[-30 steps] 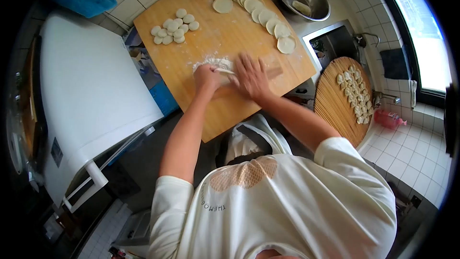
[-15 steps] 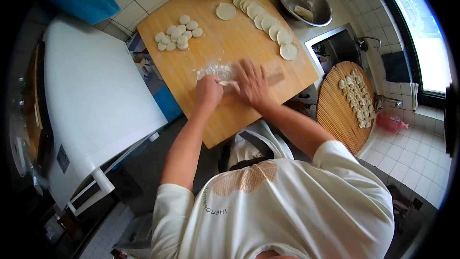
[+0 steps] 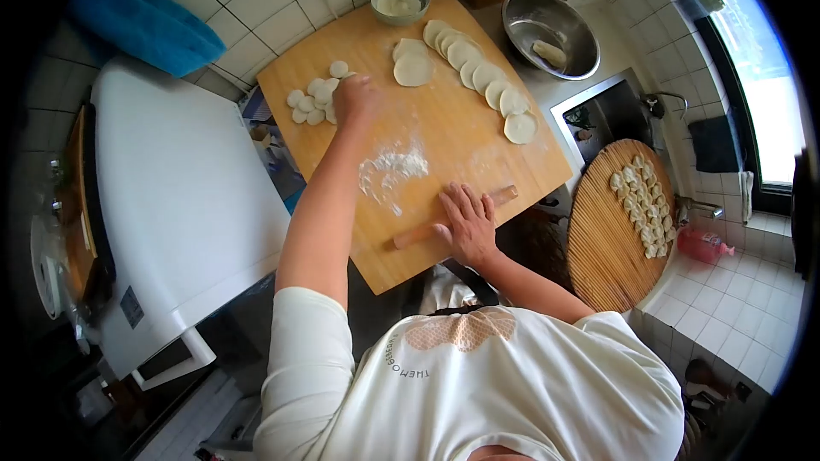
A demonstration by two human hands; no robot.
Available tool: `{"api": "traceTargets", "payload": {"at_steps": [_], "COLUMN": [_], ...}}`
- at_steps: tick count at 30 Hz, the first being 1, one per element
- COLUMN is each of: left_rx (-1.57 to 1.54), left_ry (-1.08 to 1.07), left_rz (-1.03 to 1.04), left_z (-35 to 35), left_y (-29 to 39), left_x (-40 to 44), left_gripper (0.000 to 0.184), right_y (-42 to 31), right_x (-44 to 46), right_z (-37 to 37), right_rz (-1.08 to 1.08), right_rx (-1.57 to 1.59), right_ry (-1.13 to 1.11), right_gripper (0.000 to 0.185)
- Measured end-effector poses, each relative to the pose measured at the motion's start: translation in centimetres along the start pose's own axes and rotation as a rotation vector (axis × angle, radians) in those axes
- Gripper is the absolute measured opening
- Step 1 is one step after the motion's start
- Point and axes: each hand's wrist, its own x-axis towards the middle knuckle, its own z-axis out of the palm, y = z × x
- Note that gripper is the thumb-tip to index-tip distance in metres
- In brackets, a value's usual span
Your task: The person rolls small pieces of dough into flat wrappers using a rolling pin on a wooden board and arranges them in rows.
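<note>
My left hand (image 3: 357, 101) is at the right side of a cluster of small dough discs (image 3: 314, 104), its fingers closed; what they hold, if anything, is hidden. My right hand (image 3: 469, 224) rests over the wooden rolling pin (image 3: 414, 236) near the board's front edge, fingers spread on top of it. White flour (image 3: 400, 166) lies on the wooden board (image 3: 376, 260) between the two hands. Two rolled wrappers (image 3: 413, 69) overlap beyond the flour. A curved row of overlapping wrappers (image 3: 489, 77) runs along the board's right side.
A bowl of white filling (image 3: 399, 4) stands at the board's far edge. To the right are a metal bowl (image 3: 551, 34) holding a dough piece, a sink (image 3: 606, 115), and a round tray (image 3: 589, 230) of dumplings (image 3: 642, 205). A white appliance (image 3: 184, 179) stands at left.
My left hand has moved from the flour to the small discs. My right hand and the rolling pin have come nearer my body. A second wrapper now overlaps the single one near the bowl.
</note>
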Motion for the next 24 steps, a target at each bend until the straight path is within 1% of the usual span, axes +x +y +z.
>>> {"api": "traceTargets", "payload": {"at_steps": [2,3,5,9,12,14,16,18,20,21,23,24], "left_rx": [-0.154,-0.147,0.163,0.239,0.348,0.341,0.327,0.332,-0.074,-0.065,-0.59,-0.574], "left_ry": [0.222,0.226,0.291,0.307,0.449,0.361,0.3,0.224,0.355,0.352,-0.035,-0.115], "left_rz": [0.077,0.079,0.122,0.201,0.163,0.02,0.039,0.047,0.096,0.088,0.252,0.249], "left_z": [1.3,0.5,-0.7,-0.5,0.6,1.2,0.4,-0.7,-1.8,-1.3,-0.2,0.3], "left_y": [-4.9,-5.2,-5.3,-5.1,-4.8,-5.6,-5.4,-4.6,-3.1,-3.3,-4.3,-3.7], "left_x": [0.8,0.5,0.2,2.6,5.7,7.9,8.8,7.5,5.1,3.9,0.5,-2.5], "left_gripper": [0.026,0.026,0.027,0.025,0.026,0.027,0.027,0.027,0.024,0.024,0.027,0.026], "right_y": [0.1,0.1,0.2,0.3,0.5,0.6,0.5,0.4,0.3,0.4,0.6,0.7], "right_x": [-0.1,-0.1,-0.1,-0.3,-0.4,-0.1,-0.4,-0.6,-0.1,-0.1,-0.1,0.0], "right_z": [0.1,0.1,0.0,0.4,0.6,0.6,0.8,0.6,0.0,0.1,0.0,-0.1], "right_rz": [-0.006,-0.014,-0.02,-0.024,-0.053,-0.051,-0.046,-0.04,-0.058,-0.064,-0.086,-0.111], "right_rx": [0.02,0.027,0.023,0.031,0.0,-0.035,0.0,0.013,-0.002,0.013,0.034,0.041], "right_ry": [0.011,0.02,0.013,0.012,0.037,0.02,0.021,0.014,0.011,0.026,0.016,0.016], "right_gripper": [0.054,0.053,0.052,0.051,0.05,0.049,0.049,0.048,0.046,0.044,0.045,0.045]}}
